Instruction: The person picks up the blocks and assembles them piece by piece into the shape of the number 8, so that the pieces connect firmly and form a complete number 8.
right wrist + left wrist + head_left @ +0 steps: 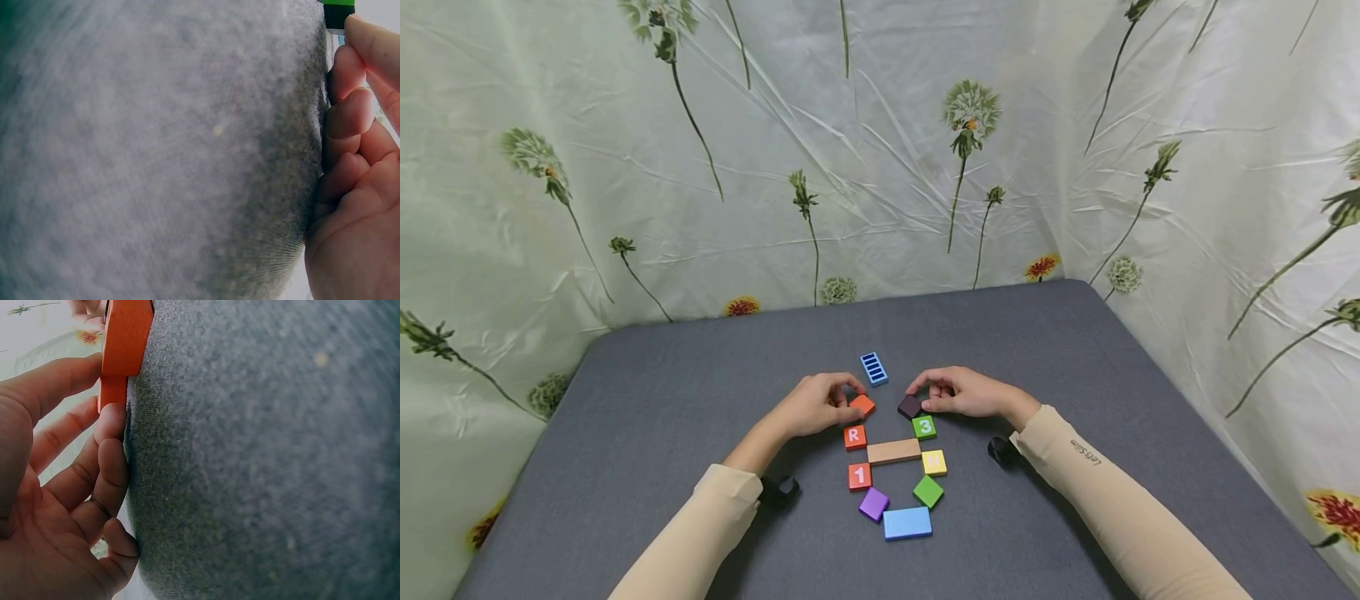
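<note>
My left hand (820, 404) pinches an orange square block (862, 406) between thumb and fingers at the upper left of a ring of flat blocks. In the left wrist view, the left hand (69, 487) has its fingertips low against the cloth. Opposite, my right hand (973, 393) holds a black square block (909, 407) at its edges. The right wrist view shows the right hand (359, 169) with the thumb on the black block (338, 17). Just below these lie a red block marked R (854, 437) and a green block marked 3 (924, 427).
A blue slotted block (874, 368) lies beyond the hands. Nearer are a wooden plank (893, 452), a red block marked 1 (860, 477), a yellow block (934, 462), a purple block (873, 504), a green block (928, 492) and a blue rectangle (907, 523), all on grey cloth (700, 400).
</note>
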A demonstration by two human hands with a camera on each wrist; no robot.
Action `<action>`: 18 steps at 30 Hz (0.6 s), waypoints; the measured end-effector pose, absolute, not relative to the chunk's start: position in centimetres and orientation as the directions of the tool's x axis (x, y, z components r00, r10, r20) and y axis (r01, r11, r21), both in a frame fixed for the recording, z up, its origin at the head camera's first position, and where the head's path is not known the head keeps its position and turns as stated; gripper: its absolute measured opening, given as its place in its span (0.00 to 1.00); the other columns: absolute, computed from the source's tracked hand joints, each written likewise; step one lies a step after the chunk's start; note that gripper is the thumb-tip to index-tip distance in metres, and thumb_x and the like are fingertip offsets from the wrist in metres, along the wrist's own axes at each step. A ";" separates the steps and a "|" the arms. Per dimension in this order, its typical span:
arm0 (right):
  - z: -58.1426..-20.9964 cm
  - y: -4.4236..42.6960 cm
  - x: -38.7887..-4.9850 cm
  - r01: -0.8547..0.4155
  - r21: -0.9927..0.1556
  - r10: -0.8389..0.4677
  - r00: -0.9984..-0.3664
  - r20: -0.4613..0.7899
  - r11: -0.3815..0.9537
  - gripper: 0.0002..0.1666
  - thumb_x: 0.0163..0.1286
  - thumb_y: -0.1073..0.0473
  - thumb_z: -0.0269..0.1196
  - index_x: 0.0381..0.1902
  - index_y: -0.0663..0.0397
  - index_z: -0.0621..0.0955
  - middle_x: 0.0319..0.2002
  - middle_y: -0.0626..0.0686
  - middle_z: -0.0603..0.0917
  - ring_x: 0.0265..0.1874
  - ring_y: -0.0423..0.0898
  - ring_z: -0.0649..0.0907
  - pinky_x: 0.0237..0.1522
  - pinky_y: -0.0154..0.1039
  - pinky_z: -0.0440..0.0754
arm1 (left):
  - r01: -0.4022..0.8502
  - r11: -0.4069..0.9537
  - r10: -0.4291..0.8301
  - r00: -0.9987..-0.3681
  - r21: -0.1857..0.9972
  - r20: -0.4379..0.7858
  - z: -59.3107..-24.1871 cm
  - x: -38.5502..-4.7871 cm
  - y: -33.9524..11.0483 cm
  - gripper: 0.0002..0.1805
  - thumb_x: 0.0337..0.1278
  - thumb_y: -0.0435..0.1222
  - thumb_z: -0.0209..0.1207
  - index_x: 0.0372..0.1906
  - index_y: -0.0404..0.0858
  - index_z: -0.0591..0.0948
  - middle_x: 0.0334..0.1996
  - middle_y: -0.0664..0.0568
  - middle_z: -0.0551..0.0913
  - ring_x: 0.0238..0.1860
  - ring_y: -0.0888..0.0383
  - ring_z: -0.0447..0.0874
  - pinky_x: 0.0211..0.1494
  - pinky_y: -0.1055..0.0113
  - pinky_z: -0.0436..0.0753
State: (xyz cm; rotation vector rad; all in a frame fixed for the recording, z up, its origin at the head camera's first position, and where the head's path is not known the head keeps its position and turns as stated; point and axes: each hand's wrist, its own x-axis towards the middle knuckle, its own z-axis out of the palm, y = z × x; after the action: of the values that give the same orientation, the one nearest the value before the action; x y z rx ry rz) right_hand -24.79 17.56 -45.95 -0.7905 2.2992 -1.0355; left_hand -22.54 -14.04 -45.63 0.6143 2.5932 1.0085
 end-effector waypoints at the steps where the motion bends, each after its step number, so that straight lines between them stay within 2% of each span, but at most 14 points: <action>1: -46.0 17.6 -24.8 -0.301 -0.784 -0.677 -0.710 -0.196 0.543 0.18 0.82 0.57 0.63 0.65 0.50 0.82 0.35 0.44 0.79 0.30 0.39 0.74 0.36 0.34 0.71 | 0.285 0.660 0.488 -0.866 0.695 -0.109 -45.7 -22.5 -14.1 0.16 0.67 0.39 0.72 0.56 0.44 0.86 0.28 0.54 0.81 0.28 0.61 0.74 0.33 0.65 0.72; 18: -46.0 17.6 -24.8 -0.297 -0.785 -0.674 -0.712 -0.197 0.543 0.18 0.81 0.57 0.64 0.65 0.49 0.82 0.35 0.45 0.79 0.30 0.39 0.73 0.36 0.34 0.70 | 0.278 0.647 0.495 -0.861 0.711 -0.114 -45.8 -22.4 -14.6 0.13 0.68 0.39 0.71 0.55 0.45 0.87 0.30 0.55 0.81 0.29 0.61 0.75 0.34 0.66 0.72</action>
State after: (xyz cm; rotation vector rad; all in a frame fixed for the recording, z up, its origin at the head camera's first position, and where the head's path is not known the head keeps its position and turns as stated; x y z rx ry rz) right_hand -24.78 17.61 -45.96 -0.7850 2.2981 -1.0400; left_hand -22.41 -14.60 -45.77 0.6200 2.5697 1.0360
